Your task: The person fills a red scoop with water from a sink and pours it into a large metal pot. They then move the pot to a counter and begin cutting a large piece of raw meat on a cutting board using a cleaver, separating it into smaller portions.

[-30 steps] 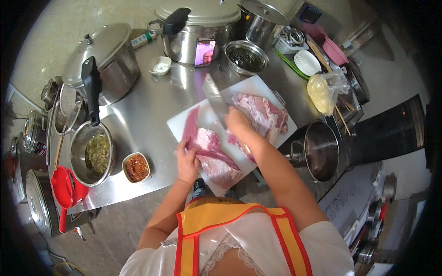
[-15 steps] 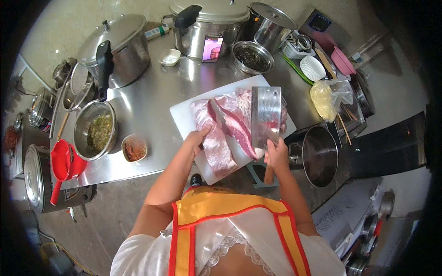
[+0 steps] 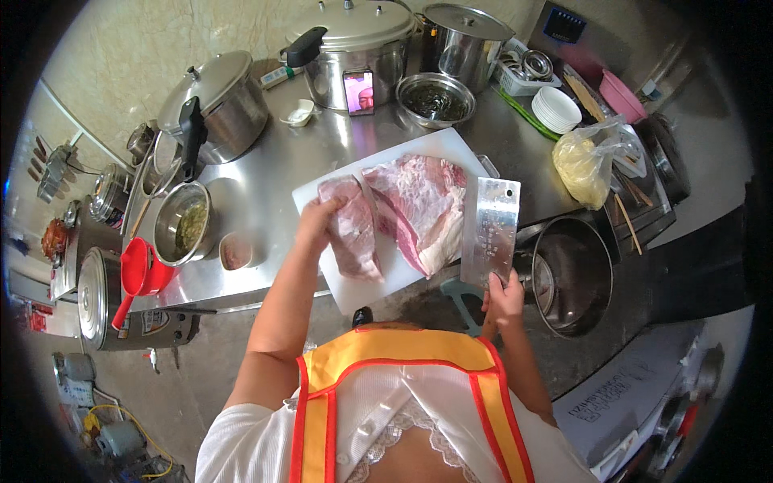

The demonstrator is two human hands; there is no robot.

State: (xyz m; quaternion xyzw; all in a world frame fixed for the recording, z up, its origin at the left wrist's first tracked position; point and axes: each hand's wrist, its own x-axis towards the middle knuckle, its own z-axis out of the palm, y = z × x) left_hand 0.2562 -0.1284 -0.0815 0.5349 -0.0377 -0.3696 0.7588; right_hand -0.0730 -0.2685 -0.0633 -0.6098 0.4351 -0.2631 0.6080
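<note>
A cut strip of raw meat (image 3: pixel 354 241) lies at the left side of a white cutting board (image 3: pixel 348 296). My left hand (image 3: pixel 324 211) is closed on the upper left part of this strip. Beside it, to the right, rests a larger raw slab (image 3: pixel 425 197) with pale fat and a pink cut edge. A broad cleaver (image 3: pixel 491 221) is upright in my right hand (image 3: pixel 505 298), its handle in my closed fingers. The blade hangs just past the right side of the slab, apart from it.
A dark pot (image 3: pixel 592 278) stands near the cleaver at right. Steel bowls (image 3: pixel 208 213), a red ladle-like scoop (image 3: pixel 138 270) and a small sauce dish (image 3: pixel 235 251) sit left. Pressure cookers (image 3: pixel 354 60), a propped phone (image 3: pixel 359 92) and a bowl of dark strips (image 3: pixel 435 103) line the back.
The cleaver has moved right, away from over the slab. My left hand has shifted the strip to the left and lies further over it. The whole view has also shifted a little.
</note>
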